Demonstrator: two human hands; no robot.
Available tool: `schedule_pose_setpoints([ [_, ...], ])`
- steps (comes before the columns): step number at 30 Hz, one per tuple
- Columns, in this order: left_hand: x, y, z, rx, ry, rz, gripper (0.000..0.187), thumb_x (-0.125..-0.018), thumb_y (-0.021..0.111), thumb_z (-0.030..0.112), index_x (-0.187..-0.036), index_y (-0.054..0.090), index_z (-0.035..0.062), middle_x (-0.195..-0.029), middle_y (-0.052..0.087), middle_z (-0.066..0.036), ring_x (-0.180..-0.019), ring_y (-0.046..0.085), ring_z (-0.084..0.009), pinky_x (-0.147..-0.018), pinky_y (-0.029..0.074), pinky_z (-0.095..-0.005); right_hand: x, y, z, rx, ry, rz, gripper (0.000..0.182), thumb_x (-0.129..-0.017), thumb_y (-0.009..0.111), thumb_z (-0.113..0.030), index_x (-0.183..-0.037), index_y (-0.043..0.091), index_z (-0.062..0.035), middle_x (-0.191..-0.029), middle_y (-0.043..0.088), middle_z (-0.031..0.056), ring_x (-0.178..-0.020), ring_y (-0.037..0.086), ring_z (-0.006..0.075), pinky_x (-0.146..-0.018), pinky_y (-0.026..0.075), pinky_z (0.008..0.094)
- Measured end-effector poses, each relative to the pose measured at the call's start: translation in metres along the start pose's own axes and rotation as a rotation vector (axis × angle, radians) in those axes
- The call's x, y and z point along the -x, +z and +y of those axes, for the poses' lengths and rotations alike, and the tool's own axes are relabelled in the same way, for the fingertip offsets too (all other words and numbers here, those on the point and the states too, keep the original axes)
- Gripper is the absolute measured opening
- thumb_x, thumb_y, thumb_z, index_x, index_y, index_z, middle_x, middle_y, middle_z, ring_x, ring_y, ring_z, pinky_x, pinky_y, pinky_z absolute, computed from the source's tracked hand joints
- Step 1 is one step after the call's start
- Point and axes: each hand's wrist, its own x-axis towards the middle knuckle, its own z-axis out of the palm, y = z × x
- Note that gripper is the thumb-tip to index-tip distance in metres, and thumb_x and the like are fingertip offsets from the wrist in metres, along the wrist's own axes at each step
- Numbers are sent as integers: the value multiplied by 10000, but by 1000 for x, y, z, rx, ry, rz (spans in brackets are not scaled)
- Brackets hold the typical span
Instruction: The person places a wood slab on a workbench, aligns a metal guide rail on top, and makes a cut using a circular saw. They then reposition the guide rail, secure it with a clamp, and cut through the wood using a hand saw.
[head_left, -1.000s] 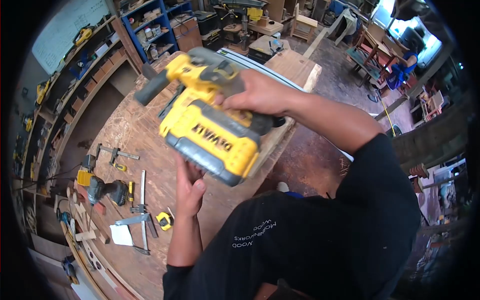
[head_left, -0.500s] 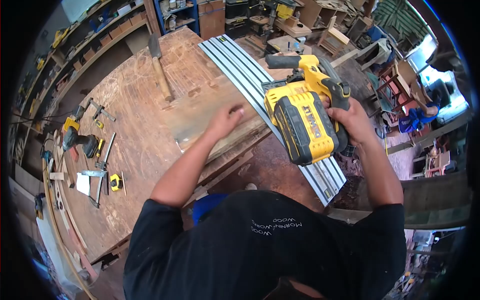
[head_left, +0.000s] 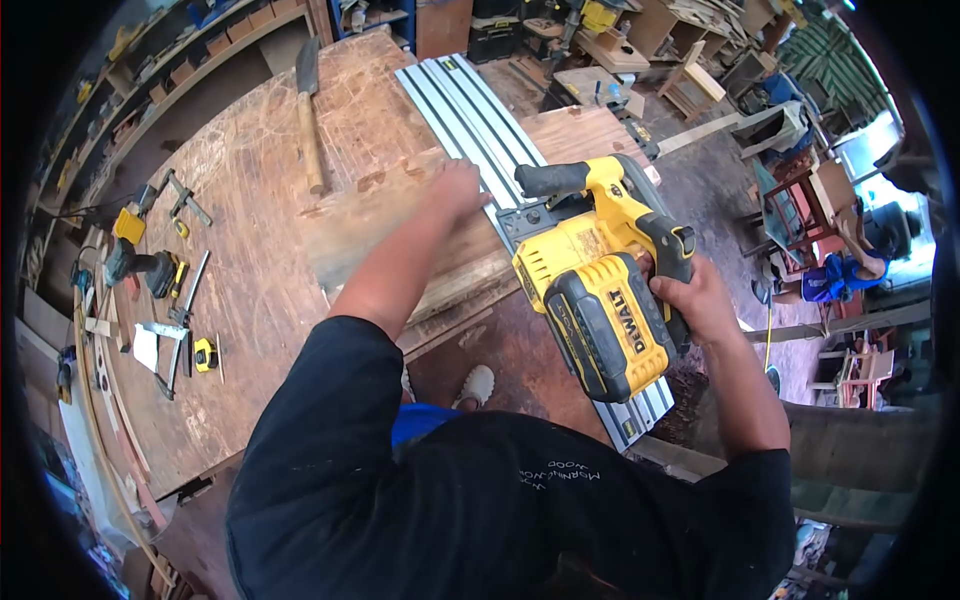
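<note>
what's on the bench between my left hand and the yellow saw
In the head view, only the grey guide rail lies between the left hand and the yellow saw; the saw sits on it, over the wooden board.

"DEWALT" in black letters on the yellow battery pack [head_left: 607,335] of the cordless track saw [head_left: 592,270], reads sideways along the pack; white print on the person's black shirt [head_left: 560,472], seen upside down, looks like "MORNINGWOOD WOODWORKS", small and not fully sharp; other labels too small to read
</note>
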Motion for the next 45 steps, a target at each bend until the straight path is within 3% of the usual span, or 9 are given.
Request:
schedule_pose_setpoints([
  [2, -5, -6, 0, -65, 8, -134, 567, -832, 647, 430, -1199, 565, 6, -1319, 497, -196, -1253, 448, -341, -1082, 310, -478, -6, -2, 5, 8, 11, -13, 237, -801, 642, -22, -1031, 622, 30, -863, 662, 68, -693, 609, 118, -611, 492, 244],
  [3, -6, -5, -1, -61, 16, -87, 542, -822, 660, 437, -1138, 589, 2, -1243, 543, -182, -1204, 490, -331, -1074, 320, -469, -8, -2, 6, 11, 21, -17, 237, -801, 642, -22, -1031, 622, 30, -863, 662, 68, -693, 609, 118, -611, 492, 244],
  [19, -19, -13, 8, -102, -27, -195, 547, -742, 749, 440, -1080, 614, 31, -1175, 575, -156, -1126, 561, -311, -1073, 332, -466, -34, -12, 23, 22, 21, -70, 278, -790, 618, -8, -1065, 613, 35, -952, 652, 83, -768, 613, 133, -660, 505, 261],
  [24, -26, -11, 10, -143, -53, -215, 512, -731, 766, 424, -1068, 647, 57, -1148, 575, -145, -1027, 608, -294, -994, 390, -427, -38, -21, 29, 44, 31, -104, 287, -794, 614, -12, -1078, 606, 28, -979, 648, 74, -829, 610, 129, -684, 505, 263],
  [30, -26, -12, 6, -87, -54, -212, 553, -706, 784, 379, -1098, 583, 46, -1134, 589, -170, -1064, 593, -313, -895, 484, -407, -36, -27, 39, 59, 53, -144, 299, -793, 616, -22, -1088, 596, 25, -1016, 652, 79, -862, 608, 127, -691, 503, 261],
  [36, -28, -4, 1, -114, -24, -165, 573, -694, 790, 396, -1095, 574, 48, -1120, 598, -165, -1064, 583, -332, -907, 476, -410, -37, -32, 46, 31, 53, -151, 295, -791, 613, -20, -1081, 595, 27, -1025, 652, 80, -883, 612, 131, -695, 505, 264],
  [40, -26, -7, 2, -89, -9, -109, 572, -696, 788, 399, -1096, 574, 51, -1117, 596, -176, -1083, 566, -335, -921, 465, -413, -47, -35, 48, 20, 44, -145, 297, -791, 617, -31, -1083, 595, 18, -1000, 653, 73, -881, 614, 133, -690, 506, 269],
  [45, -28, 4, -1, -136, 14, -98, 439, -791, 715, 332, -1097, 575, 50, -1093, 596, -179, -1079, 561, -330, -921, 463, -417, -52, -28, 45, 62, 49, -136, 239, -815, 635, -65, -1044, 622, 1, -944, 665, 62, -826, 614, 121, -686, 493, 274],
])
